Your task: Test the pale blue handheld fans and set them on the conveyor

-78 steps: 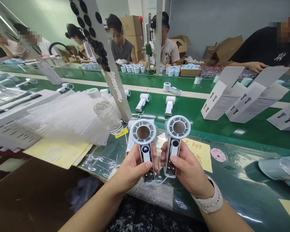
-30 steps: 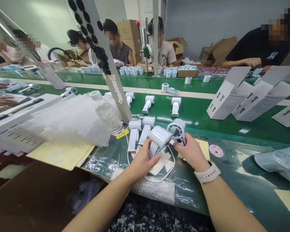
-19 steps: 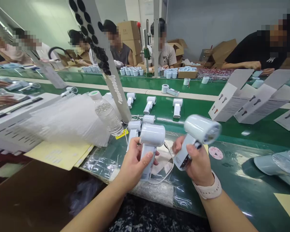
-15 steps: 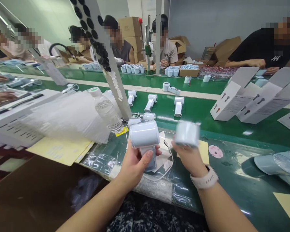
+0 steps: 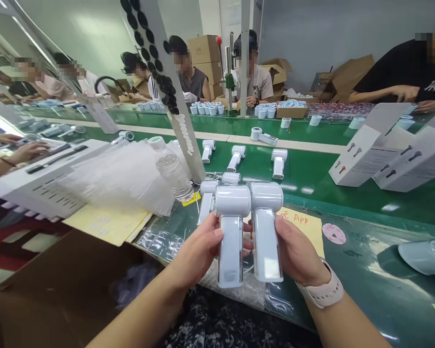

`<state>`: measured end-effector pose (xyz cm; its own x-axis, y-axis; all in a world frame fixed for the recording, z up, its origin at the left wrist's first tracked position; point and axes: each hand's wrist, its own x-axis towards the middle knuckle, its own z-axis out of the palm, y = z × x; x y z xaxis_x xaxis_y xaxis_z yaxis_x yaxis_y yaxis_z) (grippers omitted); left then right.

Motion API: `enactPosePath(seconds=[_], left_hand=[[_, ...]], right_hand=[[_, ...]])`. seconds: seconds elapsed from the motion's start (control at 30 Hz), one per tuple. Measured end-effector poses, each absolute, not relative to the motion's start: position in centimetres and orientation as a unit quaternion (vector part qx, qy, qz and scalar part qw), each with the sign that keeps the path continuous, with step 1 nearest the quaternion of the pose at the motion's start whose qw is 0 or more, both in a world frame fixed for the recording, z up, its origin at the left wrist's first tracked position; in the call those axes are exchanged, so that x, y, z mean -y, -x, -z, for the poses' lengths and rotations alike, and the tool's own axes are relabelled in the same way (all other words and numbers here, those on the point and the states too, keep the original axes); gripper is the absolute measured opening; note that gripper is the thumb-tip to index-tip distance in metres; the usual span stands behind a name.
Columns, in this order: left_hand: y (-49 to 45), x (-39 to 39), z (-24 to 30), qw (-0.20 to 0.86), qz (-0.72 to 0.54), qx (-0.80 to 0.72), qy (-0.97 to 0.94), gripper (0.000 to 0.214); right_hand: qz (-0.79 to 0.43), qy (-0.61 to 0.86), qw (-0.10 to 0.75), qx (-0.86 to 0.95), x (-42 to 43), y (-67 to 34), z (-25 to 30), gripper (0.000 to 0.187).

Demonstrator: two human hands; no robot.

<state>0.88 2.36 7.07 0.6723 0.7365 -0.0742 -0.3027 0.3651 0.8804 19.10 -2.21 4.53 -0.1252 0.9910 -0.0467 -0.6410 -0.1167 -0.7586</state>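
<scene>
Side by side in front of me are two pale blue-white handheld fans shaped like small hair dryers. My left hand (image 5: 199,246) is closed around the handle of the left fan (image 5: 231,251). The right fan (image 5: 267,241) is gripped at its handle by my right hand (image 5: 300,253), which has a light watch strap on its wrist. Both fans stand upright, round heads on top, almost touching each other. Just behind them, another fan (image 5: 206,205) and one more fan head (image 5: 231,178) show partly hidden.
A water bottle (image 5: 172,169) leans by a stack of clear plastic bags (image 5: 119,179). Several fans lie on the green belt (image 5: 304,169). White printed boxes (image 5: 362,154) stand at right, near a yellow note (image 5: 304,227). A slanted post (image 5: 183,130) rises ahead. Co-workers sit across the belt.
My right hand has moved its fan beside the left one, turning the handle into view. The left fan has also turned and shifted slightly right, its handle now facing me.
</scene>
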Motion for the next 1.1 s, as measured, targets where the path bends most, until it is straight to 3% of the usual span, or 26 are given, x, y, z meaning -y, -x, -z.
enactPosePath(seconds=[0.23, 0.47, 0.8, 1.1], left_hand=[[-0.3, -2.3, -8.6, 0.804, -0.324, -0.217, -0.449, 0.041], [-1.0, -3.4, -7.4, 0.825, -0.305, -0.228, -0.418, 0.049], [-1.5, -3.5, -7.3, 0.834, -0.301, -0.211, -0.412, 0.036], [-1.3, -3.6, -6.5, 0.835, -0.326, -0.213, -0.389, 0.023]], right_hand=[[-0.678, 0.276, 0.597, 0.329, 3.0, -19.3, -5.2, 0.040], [-0.691, 0.280, 0.623, 0.237, 2.4, -19.1, -5.7, 0.038], [-0.707, 0.268, 0.593, 0.275, 2.4, -19.0, -6.1, 0.041], [-0.667, 0.271, 0.635, 0.281, 2.3, -19.4, -5.3, 0.025]])
